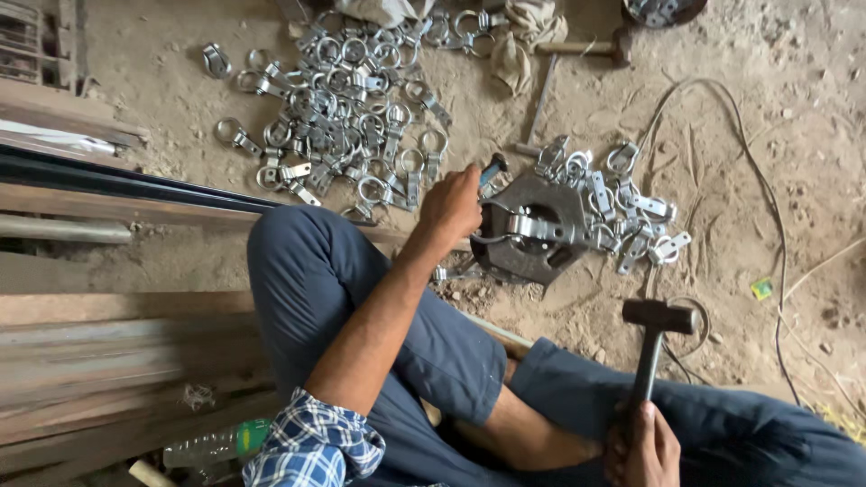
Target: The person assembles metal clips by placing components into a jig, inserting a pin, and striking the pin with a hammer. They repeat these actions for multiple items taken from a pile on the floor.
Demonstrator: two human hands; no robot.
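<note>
My left hand (451,203) is closed around a tool with a dark blue handle (492,168), held down at a round dark metal block (528,230) on the dirt floor. A shiny metal clamp (532,225) lies on that block, by the tool's tip. My right hand (642,446) grips the handle of a hammer (658,317), whose dark head is raised above the ground to the right of the block. My legs in blue trousers are folded between the two hands.
A big heap of metal ring clamps (347,99) lies at the top left. A smaller pile (622,207) sits right of the block. Wooden planks (99,361) and metal bars lie left. Another hammer (586,47), cloth and a wire lie on the dirt.
</note>
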